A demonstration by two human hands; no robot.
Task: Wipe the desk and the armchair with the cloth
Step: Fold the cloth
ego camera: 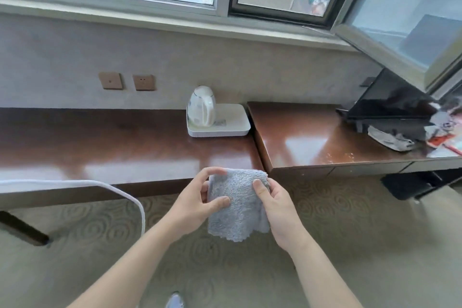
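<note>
Cloth (238, 204) held up in both hands, wiping apparently not yet begun.

Left hand (197, 201) and right hand (276, 207) pinch the grey cloth by its upper corners, just off the front edge of the glossy brown bench (112, 142). A white kettle (202, 105) stands on a tray (235, 125) by the wall; carpet below, windows above. Armchair's white-piped edge (117, 191) shows at left, untouched.

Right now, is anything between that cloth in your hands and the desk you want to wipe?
Nothing visible. Both the left hand and right hand hold the cloth at the desk front edge. Farther back, a kettle on a white tray occupies part of the surface.
</note>
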